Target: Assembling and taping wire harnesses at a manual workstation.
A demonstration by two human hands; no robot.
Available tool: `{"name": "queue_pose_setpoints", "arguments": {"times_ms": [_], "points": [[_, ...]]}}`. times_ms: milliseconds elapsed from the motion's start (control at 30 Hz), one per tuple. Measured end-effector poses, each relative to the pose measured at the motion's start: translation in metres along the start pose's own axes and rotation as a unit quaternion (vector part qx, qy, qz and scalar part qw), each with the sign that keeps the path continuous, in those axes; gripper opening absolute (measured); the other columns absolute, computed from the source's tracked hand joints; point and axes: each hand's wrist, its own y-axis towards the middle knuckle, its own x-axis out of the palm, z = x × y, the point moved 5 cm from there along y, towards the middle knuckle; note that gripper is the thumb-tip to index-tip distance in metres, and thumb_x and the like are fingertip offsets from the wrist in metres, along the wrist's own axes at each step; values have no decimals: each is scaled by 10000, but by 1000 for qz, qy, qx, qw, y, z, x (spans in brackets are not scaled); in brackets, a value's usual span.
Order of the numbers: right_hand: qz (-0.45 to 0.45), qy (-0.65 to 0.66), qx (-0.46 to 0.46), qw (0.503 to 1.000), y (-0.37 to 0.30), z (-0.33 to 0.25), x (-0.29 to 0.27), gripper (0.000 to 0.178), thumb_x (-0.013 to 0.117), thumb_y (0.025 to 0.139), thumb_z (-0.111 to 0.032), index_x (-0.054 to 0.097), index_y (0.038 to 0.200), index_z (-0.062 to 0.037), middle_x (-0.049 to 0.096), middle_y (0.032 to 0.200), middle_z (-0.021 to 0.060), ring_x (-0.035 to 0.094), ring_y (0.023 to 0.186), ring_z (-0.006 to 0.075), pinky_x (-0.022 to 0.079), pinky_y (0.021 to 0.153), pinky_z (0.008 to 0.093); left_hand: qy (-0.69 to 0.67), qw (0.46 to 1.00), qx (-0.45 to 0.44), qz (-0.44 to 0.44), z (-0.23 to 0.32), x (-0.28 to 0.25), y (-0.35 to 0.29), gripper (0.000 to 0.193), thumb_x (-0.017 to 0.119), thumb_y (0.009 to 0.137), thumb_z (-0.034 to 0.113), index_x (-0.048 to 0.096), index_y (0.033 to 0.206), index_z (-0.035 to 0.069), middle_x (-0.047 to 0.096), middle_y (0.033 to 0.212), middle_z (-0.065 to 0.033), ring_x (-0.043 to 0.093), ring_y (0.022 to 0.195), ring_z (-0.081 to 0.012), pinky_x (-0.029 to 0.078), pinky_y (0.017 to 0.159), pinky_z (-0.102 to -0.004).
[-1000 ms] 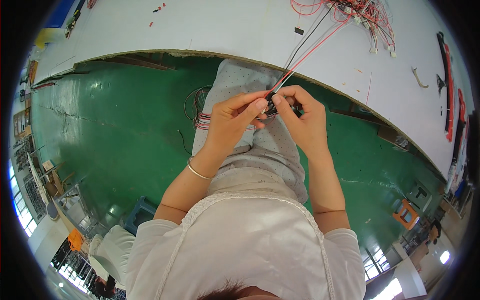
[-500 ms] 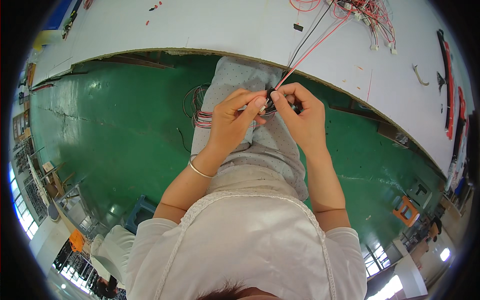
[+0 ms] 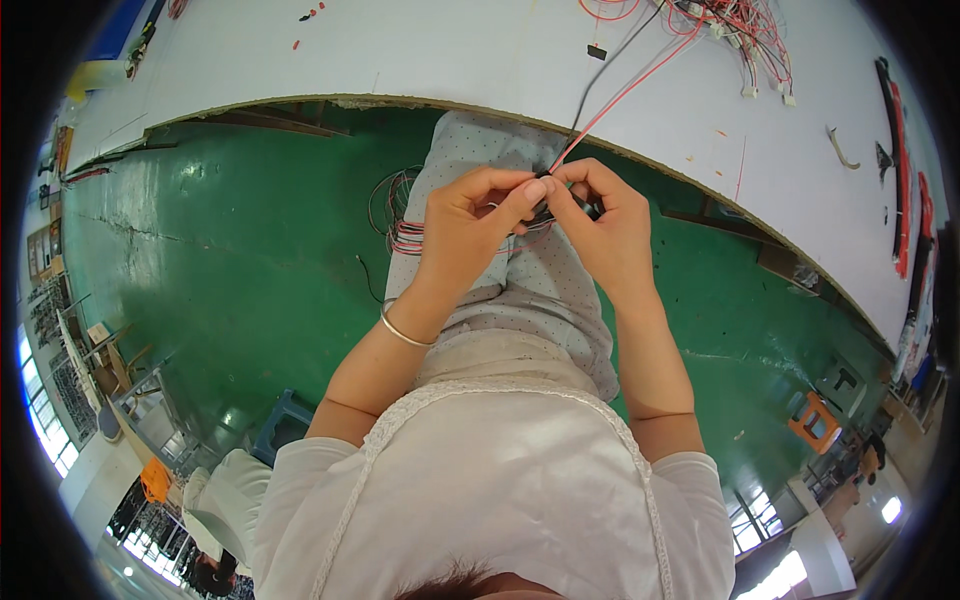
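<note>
Left hand (image 3: 470, 225): held over the lap, just below the table edge. Fingers curled, thumb and forefinger pressed together on a small black connector piece (image 3: 543, 208) at the hand's 3 o'clock. Thin silver metal bangle (image 3: 400, 330) sits on the wrist at 7 o'clock from the hand.

Right hand (image 3: 605, 225): directly at 3 o'clock of the left hand, fingertips of the two hands touching. Fingers bent inward, pinching the same black piece from the other side. Most of the piece is hidden by the fingers; its exact shape cannot be told.

Thin red and black wire pair (image 3: 620, 95): runs from the pinched piece toward 1 o'clock, up over the table edge and across the tabletop.

Bundle of thin red and grey looped wires (image 3: 400, 235): lies on the lap at 9 o'clock of the left hand, part hanging over the thigh; some strands pass under the left palm.

Large white flat worktable (image 3: 450, 50): fills the 12 o'clock span, its curved edge just above the hands.

Heap of red and white wires with small white plugs (image 3: 745, 40): on the tabletop at 1 o'clock from the hands, well apart.

Grey dotted fabric trousers (image 3: 530, 300): beneath both hands.

Green painted floor (image 3: 230, 260): at 9 o'clock and 4 o'clock of the lap.
</note>
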Motion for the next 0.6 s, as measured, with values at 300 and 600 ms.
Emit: {"name": "queue_pose_setpoints", "arguments": {"times_ms": [300, 600], "points": [[-84, -127, -82, 985, -5, 2, 5, 339, 594, 928, -86, 610, 1267, -91, 612, 861, 22, 541, 836, 151, 419, 791, 305, -30, 992, -121, -2, -14, -13, -6, 205, 718, 907, 208, 687, 987, 23, 679, 841, -27, 642, 699, -82, 491, 541, -210], [-205, 245, 55, 946, 8, 14, 37, 409, 540, 949, -7, 516, 1357, -9, 633, 1202, 77, 587, 1084, 152, 497, 920, 306, -263, 905, -332, -53, -30, -12, -28, 279, 686, 920, 348, 667, 1006, 84, 614, 787, 29, 588, 693, -76, 425, 541, -215]]}}
